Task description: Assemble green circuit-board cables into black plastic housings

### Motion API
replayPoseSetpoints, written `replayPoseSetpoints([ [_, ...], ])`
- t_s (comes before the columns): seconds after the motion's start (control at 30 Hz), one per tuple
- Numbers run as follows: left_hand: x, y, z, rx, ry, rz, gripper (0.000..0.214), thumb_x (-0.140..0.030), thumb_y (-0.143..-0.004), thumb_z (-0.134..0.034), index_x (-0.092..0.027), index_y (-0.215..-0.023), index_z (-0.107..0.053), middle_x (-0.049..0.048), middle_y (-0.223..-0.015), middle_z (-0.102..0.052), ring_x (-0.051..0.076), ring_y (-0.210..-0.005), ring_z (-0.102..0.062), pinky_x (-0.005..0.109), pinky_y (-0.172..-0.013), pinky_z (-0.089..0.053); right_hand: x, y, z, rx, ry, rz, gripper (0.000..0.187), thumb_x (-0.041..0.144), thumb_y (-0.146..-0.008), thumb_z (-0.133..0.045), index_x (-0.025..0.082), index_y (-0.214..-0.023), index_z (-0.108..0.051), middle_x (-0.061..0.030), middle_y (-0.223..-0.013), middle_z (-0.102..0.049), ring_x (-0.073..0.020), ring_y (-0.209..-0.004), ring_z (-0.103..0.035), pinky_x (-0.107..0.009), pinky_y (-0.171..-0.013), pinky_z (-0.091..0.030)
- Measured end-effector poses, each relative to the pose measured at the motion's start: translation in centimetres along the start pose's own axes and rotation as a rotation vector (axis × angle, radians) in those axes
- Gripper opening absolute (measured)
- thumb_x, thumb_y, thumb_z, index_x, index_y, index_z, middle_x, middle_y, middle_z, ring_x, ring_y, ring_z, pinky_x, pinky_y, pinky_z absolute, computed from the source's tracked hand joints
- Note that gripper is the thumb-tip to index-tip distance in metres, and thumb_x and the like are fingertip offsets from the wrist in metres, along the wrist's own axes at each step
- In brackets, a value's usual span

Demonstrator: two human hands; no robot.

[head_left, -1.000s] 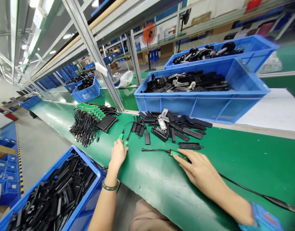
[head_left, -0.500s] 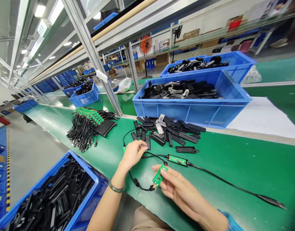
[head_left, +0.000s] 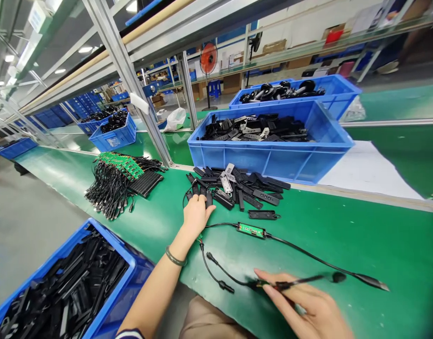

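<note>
Head view: your left hand stretches forward, palm down, reaching onto the black casings, its grip hidden; well apart and nearer you, your right hand pinches a wired circuit board above the bench.

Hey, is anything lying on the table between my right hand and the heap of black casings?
Yes. A green circuit board lies on the table between your right hand and the heap of black casings, with its black cable stretching off to the right.
</note>
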State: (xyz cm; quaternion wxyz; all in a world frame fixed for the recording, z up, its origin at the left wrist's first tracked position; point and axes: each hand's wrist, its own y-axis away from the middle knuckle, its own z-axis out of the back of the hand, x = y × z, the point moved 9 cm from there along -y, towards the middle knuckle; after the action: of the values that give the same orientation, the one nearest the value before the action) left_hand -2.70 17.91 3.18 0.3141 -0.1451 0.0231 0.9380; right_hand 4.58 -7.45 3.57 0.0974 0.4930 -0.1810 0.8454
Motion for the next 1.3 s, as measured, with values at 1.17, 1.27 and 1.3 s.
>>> replayPoseSetpoints([
  [1.17,-8.9,15.7,-5.9,0.849,1.956,0.212,0.041,-0.033,-0.080,-0.075,-0.007,-0.111,-0.070,0.0158,-0.094,-0.073,0.019,-0.077,-0.071,0.029,-0.076,-0.056,-1.5,-3.6,1.2,-0.256,-0.322,-0.194,0.032,0.052,-0.072,-0.075,0.020,-0.074,-0.074,-0.0077,-0.082,-0.059,-0.0204,-0.073,-0.058,-0.029,-0.053,-0.048],
  [1.27,-9.1,15.9,-5.8,0.848,1.958,0.215,0.042,-0.036,-0.080,-0.075,-0.008,-0.110,-0.070,0.0156,-0.093,-0.072,0.017,-0.073,-0.069,0.028,-0.074,-0.056,-2.0,-3.4,0.9,-0.268,-0.349,-0.206,0.030,0.050,-0.073,-0.075,0.020,-0.073,-0.073,-0.0060,-0.082,-0.055,-0.0194,-0.074,-0.056,-0.028,-0.054,-0.046],
  [1.3,-9.1,15.9,-5.8,0.833,1.949,0.220,0.043,-0.037,-0.080,-0.075,-0.008,-0.110,-0.070,0.0151,-0.092,-0.072,0.017,-0.073,-0.069,0.028,-0.074,-0.056,-2.1,-3.2,0.8,-0.275,-0.354,-0.216,0.029,0.049,-0.073,-0.075,0.020,-0.074,-0.072,-0.0058,-0.084,-0.053,-0.0187,-0.072,-0.055,-0.028,-0.053,-0.046],
])
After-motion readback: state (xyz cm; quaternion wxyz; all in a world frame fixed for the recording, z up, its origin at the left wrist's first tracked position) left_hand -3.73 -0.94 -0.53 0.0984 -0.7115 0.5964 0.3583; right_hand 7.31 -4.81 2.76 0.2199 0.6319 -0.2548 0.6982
